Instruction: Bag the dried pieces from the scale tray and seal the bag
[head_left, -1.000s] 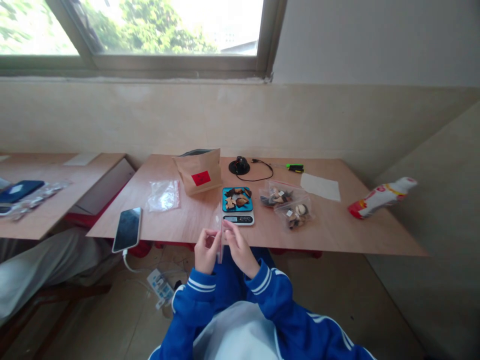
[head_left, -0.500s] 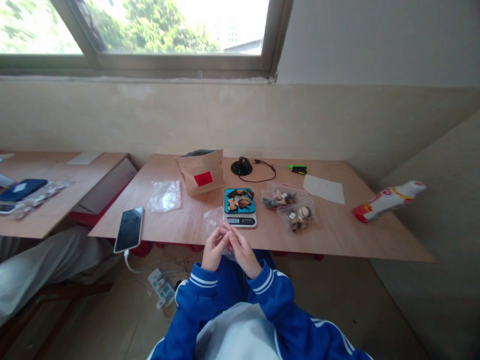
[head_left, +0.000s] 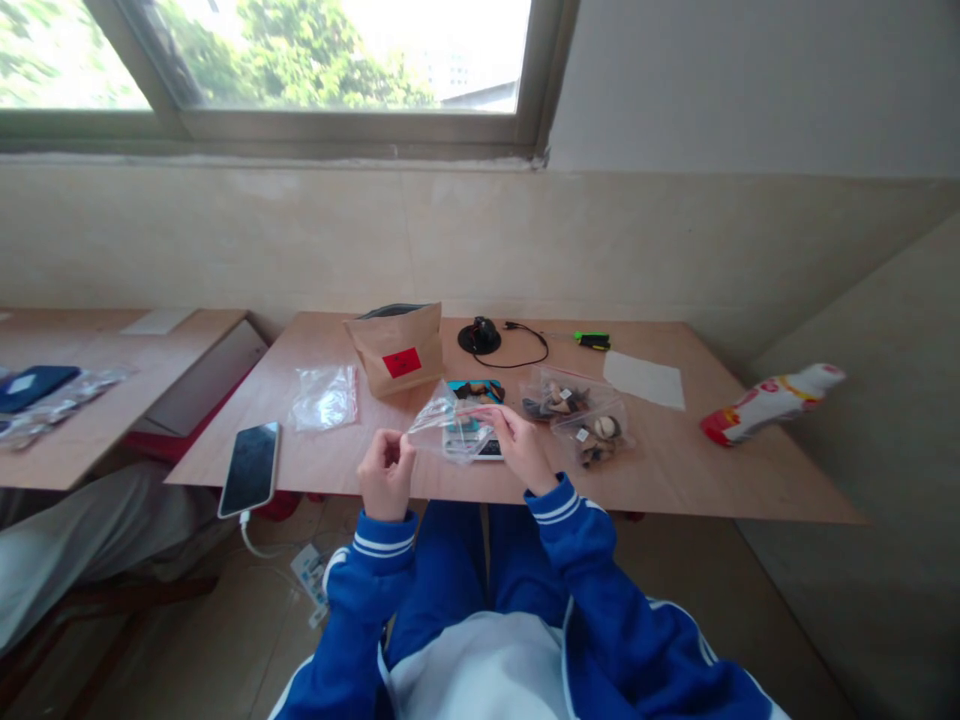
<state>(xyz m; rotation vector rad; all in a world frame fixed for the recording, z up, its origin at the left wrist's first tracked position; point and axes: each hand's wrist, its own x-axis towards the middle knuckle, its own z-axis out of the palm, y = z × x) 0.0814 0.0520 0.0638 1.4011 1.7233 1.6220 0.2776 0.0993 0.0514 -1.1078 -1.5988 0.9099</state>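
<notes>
Both hands hold one clear plastic bag (head_left: 450, 425) up over the near edge of the table (head_left: 675, 470). The left hand (head_left: 386, 472) is curled, with its fingers pressed together, and it pinches the left end of the bag. The right hand (head_left: 520, 447) pinches the bag's top strip on the right side. The bag is pulled out flat between the two hands and looks empty. It hangs in front of a small scale (head_left: 475, 425), so only part of the scale shows. The scale has a blue top with dark and tan pieces on it.

Just to the right of the scale lie two filled clear bags (head_left: 577, 408) with small brown and white things inside. Past them, nearer the far right corner, is a white sheet of paper (head_left: 643, 378). A green pen (head_left: 592, 340) and a black round thing with a cord (head_left: 480, 336) sit by the far edge. A brown paper bag (head_left: 395, 350) with a red label stands left of the scale. An empty crumpled clear bag (head_left: 325, 397) lies left of that. A phone (head_left: 249, 468) rests at the near left corner, with a white cable hanging down. A white and red bottle (head_left: 769, 400) lies on its side beyond the right edge of the table.
</notes>
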